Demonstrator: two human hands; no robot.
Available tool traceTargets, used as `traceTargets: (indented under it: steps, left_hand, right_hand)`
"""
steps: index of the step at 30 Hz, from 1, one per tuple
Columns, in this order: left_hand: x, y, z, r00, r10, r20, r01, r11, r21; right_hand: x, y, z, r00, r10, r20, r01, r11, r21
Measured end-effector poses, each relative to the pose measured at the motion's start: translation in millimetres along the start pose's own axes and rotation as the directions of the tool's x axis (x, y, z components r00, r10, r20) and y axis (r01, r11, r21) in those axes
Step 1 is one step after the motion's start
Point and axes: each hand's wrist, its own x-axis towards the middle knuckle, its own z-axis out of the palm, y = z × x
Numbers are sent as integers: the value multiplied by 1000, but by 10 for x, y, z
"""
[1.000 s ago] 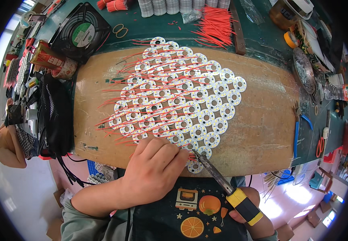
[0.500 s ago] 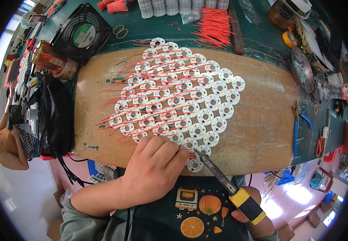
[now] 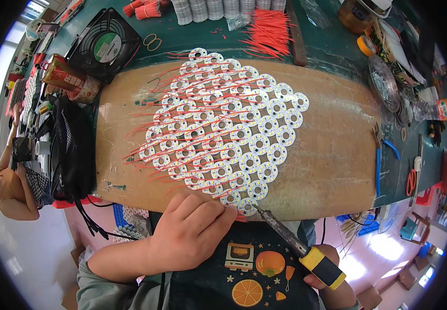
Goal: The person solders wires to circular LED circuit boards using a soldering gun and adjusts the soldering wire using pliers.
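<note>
Plainly, the left hand [image 3: 191,227] pinches red wires [image 3: 240,218], the right hand [image 3: 330,253] grips a soldering iron [image 3: 296,243]; the fan label [image 3: 108,48] is green

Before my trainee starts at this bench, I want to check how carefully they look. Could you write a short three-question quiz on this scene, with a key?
1. Multiple choice: what does the right hand hold?
A) Orange-handled scissors
B) A soldering iron
C) A roll of yellow tape

2. True or false: the blue-handled pliers lie to the right of the ring-shaped LED boards.

3. Fill in the colour: the wires piled near the top of the picture are ____.

Key: 1. B; 2. True; 3. red.
</note>
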Motion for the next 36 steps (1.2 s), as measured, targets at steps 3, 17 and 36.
traceTargets:
  steps: [3,17,36]
  left_hand:
    - [-25,14,36,998,35,47,-36,999,19]
    - [-95,7,129,1000,14,-1,-13,999,47]
    - [12,16,171,999,-37,-7,37,999,22]
  right_hand:
    - [-66,77,-18,999,-30,23,32,994,-101]
    - [29,-63,50,999,21,-26,-25,989,-149]
    - [7,15,56,1000,26,13,-24,994,-108]
